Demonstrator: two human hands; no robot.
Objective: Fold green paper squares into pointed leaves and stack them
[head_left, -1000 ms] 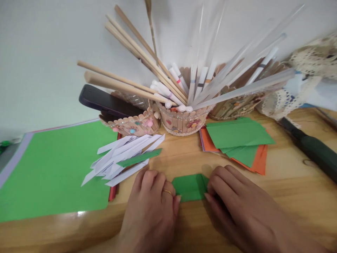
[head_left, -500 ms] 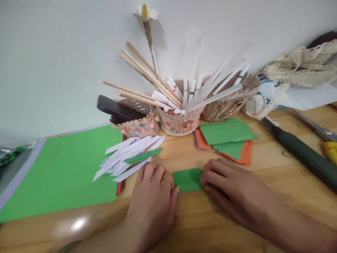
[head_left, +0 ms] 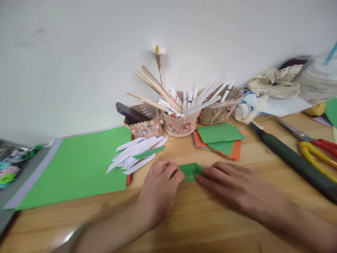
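Note:
A small rectangle of green paper [head_left: 187,171] lies on the wooden table between my two hands, with a crease and a raised flap at its right end. My left hand [head_left: 163,181], a ring on one finger, has its curled fingers closed on the paper's left edge. At the right end, my right hand [head_left: 223,179] pinches the flap, its thumb low on the front edge. Both hands rest close to the table, and the paper's ends are hidden under the fingers.
White paper strips [head_left: 131,154] lie on large green sheets [head_left: 79,165] at left. Three decorated pots stand behind, the middle pot [head_left: 180,126] holding sticks and pens. Green and orange paper pieces [head_left: 221,135], a dark green tool [head_left: 292,154] and scissors [head_left: 305,140] lie right.
The view has shifted and tilted up, showing more on the right. My right fingers have moved in over the green paper, and its right end now shows a raised fold.

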